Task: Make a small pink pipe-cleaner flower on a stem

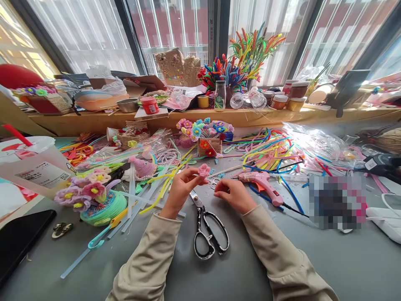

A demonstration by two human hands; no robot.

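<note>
My left hand (181,189) is raised a little off the grey table (238,267), its fingertips pinched round a small pink pipe-cleaner flower (204,169). My right hand (234,195) rests on the table just to the right, fingers curled closed; what they hold, if anything, is too small to make out. Black-handled scissors (206,228) lie shut on the table between my two wrists. A pink hot glue gun (261,184) lies just beyond my right hand, with its dark cord running right.
A tangle of coloured pipe cleaners (272,152) lies at the back right. A pipe-cleaner bouquet (90,196), clear glue sticks (138,205) and a drink cup (34,165) are on the left. A small basket of flowers (208,140) stands ahead. A black phone (19,240) lies near left.
</note>
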